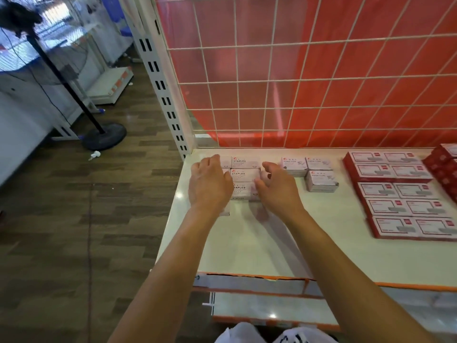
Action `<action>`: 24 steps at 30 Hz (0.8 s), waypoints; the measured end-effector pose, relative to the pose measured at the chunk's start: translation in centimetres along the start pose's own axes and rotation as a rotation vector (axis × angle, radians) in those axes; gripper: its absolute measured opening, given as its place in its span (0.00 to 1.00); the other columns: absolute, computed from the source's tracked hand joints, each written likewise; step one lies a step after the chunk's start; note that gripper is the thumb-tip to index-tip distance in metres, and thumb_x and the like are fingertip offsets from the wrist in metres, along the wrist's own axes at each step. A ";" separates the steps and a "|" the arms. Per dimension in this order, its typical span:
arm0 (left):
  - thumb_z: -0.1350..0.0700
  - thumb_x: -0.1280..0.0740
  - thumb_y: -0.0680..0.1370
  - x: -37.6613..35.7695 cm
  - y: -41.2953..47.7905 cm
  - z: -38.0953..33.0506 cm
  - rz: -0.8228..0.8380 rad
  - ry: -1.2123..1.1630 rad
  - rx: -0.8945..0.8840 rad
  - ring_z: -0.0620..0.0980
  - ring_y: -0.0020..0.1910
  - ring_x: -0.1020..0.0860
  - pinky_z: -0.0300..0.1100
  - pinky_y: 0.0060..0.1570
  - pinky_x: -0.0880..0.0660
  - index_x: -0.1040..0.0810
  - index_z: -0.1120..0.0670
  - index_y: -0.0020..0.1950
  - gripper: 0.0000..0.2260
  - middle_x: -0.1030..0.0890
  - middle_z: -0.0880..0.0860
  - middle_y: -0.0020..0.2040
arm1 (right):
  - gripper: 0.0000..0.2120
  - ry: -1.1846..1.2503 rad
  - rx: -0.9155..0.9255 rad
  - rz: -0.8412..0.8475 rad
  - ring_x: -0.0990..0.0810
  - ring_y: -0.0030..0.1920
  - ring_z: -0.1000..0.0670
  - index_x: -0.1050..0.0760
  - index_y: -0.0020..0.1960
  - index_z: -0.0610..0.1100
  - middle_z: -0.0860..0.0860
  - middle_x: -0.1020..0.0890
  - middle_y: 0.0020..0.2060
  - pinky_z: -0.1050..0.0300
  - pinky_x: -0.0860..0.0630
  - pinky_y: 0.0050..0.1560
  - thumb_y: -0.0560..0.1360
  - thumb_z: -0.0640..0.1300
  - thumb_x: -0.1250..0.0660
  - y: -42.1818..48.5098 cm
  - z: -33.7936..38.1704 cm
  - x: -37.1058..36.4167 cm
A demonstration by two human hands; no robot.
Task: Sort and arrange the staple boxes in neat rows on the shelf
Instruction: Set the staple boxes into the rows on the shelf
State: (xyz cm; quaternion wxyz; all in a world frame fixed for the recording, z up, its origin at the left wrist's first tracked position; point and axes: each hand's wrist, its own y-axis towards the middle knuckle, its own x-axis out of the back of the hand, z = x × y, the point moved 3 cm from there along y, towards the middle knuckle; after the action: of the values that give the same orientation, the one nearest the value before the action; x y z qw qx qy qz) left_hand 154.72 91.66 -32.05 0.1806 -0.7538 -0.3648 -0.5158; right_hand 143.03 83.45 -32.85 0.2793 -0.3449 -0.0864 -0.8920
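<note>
glossy smooth shelf (272, 243); card staple boxes (244, 174); white wire grid (296, 95); wood-look floor (86, 219)

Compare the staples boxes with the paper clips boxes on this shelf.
Print: staples boxes read STAPLES; paper clips boxes read PAPER CLIPS. Place: staples boxes sit at the shelf's left end between the left hand and right hand; paper clips boxes lie further right, untouched. Both are small pale boxes lying flat.

It was a shop — a display shelf (259, 243) with a slotted upright (158, 78) and wire grid back (296, 82), stocked with staple boxes (244, 174) at the fingers (269, 167), paper-clip boxes (294, 165) and red boxes (395, 196) to their right.
</note>
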 end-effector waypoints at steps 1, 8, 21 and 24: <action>0.53 0.39 0.79 0.1 -0.1 -0.4 0.000 0.019 -0.026 0.55 0.64 0.33 0.46 0.60 0.34 0.33 0.56 0.70 0.19 0.27 0.55 0.65 | 0.19 -0.017 0.009 -0.012 0.25 0.61 0.45 0.31 0.68 0.41 0.45 0.23 0.63 0.55 0.30 0.59 0.78 0.41 0.38 0.0 -0.1 0.1; 0.55 0.38 0.78 0.3 -0.6 -2.6 0.001 0.140 -0.135 0.56 0.63 0.32 0.47 0.61 0.34 0.32 0.55 0.69 0.19 0.26 0.55 0.64 | 0.22 -0.091 0.073 -0.068 0.30 0.66 0.44 0.35 0.71 0.40 0.43 0.27 0.66 0.53 0.36 0.66 0.78 0.42 0.38 -0.7 -0.5 0.8; 0.55 0.38 0.79 0.3 -2.6 -6.6 0.088 0.210 -0.220 0.56 0.65 0.32 0.48 0.61 0.34 0.31 0.54 0.69 0.18 0.27 0.55 0.66 | 0.19 -0.277 0.103 -0.125 0.27 0.62 0.42 0.29 0.65 0.40 0.43 0.23 0.62 0.51 0.31 0.63 0.75 0.41 0.36 -2.0 -1.0 1.1; 0.54 0.37 0.78 0.1 -2.6 -7.1 0.102 0.212 -0.247 0.56 0.64 0.31 0.48 0.61 0.33 0.30 0.54 0.68 0.18 0.26 0.56 0.65 | 0.18 -0.325 0.090 -0.138 0.27 0.61 0.42 0.28 0.64 0.39 0.43 0.23 0.61 0.50 0.30 0.61 0.74 0.39 0.35 -1.9 -1.7 1.3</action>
State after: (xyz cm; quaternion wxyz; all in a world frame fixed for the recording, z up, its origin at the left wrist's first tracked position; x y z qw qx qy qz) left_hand 148.26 88.84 -29.37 0.1498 -0.7293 -0.2387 -0.6235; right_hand 140.21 83.84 -33.15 0.2148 -0.4647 -0.1937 -0.8369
